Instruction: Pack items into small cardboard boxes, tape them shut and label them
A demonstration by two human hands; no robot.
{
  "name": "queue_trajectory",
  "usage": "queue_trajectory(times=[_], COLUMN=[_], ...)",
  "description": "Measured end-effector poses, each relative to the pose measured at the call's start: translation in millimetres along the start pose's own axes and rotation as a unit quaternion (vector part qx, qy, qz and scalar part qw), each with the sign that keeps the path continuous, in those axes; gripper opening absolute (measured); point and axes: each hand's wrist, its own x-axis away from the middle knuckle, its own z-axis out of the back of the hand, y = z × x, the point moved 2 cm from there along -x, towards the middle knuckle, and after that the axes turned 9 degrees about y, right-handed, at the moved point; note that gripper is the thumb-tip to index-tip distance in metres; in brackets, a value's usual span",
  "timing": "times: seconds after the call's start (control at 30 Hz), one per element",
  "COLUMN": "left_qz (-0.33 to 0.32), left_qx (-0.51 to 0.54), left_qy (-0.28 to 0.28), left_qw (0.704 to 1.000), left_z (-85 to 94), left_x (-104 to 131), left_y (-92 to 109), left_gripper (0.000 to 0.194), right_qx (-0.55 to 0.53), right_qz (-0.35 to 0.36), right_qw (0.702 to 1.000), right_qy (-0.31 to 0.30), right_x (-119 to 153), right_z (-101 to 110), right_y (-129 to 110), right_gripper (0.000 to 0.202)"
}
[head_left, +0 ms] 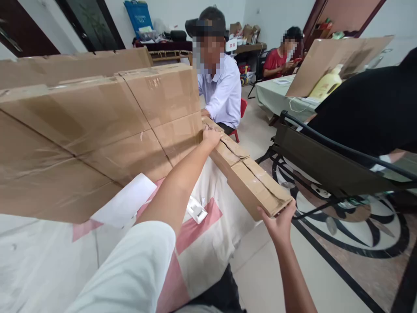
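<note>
A long, narrow cardboard box (246,178) slants across the table's right edge, with a split seam running along its top. My left hand (211,137) grips its far part, where the box meets a big cardboard panel. Around the near end of the same box my right hand (280,219) is closed, thumb on the left side and fingers on the right. The big taped cardboard panel (97,126) stands upright along the left, creased and bound with dark lines. Under my left forearm lie a white sheet of paper (125,200) and a small white plastic device (196,210).
A person in a pale shirt (224,87) sits across the table, an arm by the box's far end. A pink-and-white cloth (215,243) covers my table. To the right stand a dark folding chair (325,161) with someone in black and another table (270,93) holding a yellow jug (326,82).
</note>
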Motion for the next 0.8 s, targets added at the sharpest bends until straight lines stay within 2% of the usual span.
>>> queue_trajectory(times=[0.1,0.2,0.27,0.33,0.43,0.47,0.53,0.6,0.67,0.73,0.8], left_qz=[-0.048,-0.100,-0.119,-0.129,-0.157,-0.159,-0.129,-0.071,-0.002,0.060,0.140], left_qx=[0.026,0.055,0.070,0.078,0.070,0.041,-0.036,-0.093,-0.126,-0.148,-0.151], left_qy=[0.051,0.090,0.110,0.126,0.157,0.168,0.213,0.299,0.389,0.460,0.507], left_qw=[0.997,0.989,0.984,0.981,0.973,0.972,0.968,0.947,0.912,0.873,0.837], left_z=[15.3,37.3,57.4,83.8,137.9,159.2,205.5,253.4,295.7,326.5,342.7], left_x=[31.2,90.1,139.5,191.0,263.5,285.7,328.2,370.5,412.5,450.7,480.1], left_y=[14.8,21.5,13.1,-9.4,-67.8,-92.4,-145.5,-198.9,-248.1,-290.9,-328.6], left_gripper=[0.048,0.053,0.052,0.046,0.030,0.026,0.017,0.007,0.003,0.003,0.009], right_qx=[0.002,0.003,0.019,0.031,-0.028,-0.060,-0.105,-0.125,-0.131,-0.133,-0.151], right_qz=[0.003,-0.009,-0.021,-0.023,0.008,0.020,0.041,0.078,0.154,0.257,0.364], right_qw=[1.000,1.000,1.000,0.997,0.985,0.980,0.978,0.981,0.978,0.957,0.909], right_qy=[-0.001,-0.004,0.011,0.067,0.172,0.188,0.173,0.126,0.055,-0.035,-0.138], right_x=[-3.1,-4.7,-2.9,3.2,19.9,26.5,39.5,53.1,68.9,88.8,114.6], right_z=[-5.7,-2.0,8.2,22.6,35.9,33.9,17.2,-13.6,-53.5,-97.4,-141.9], right_y=[-2.6,-2.6,-2.8,-7.1,-28.2,-39.4,-67.9,-104.7,-150.0,-202.2,-258.1], right_gripper=[0.114,0.122,0.128,0.123,0.095,0.084,0.067,0.051,0.033,0.017,0.004])
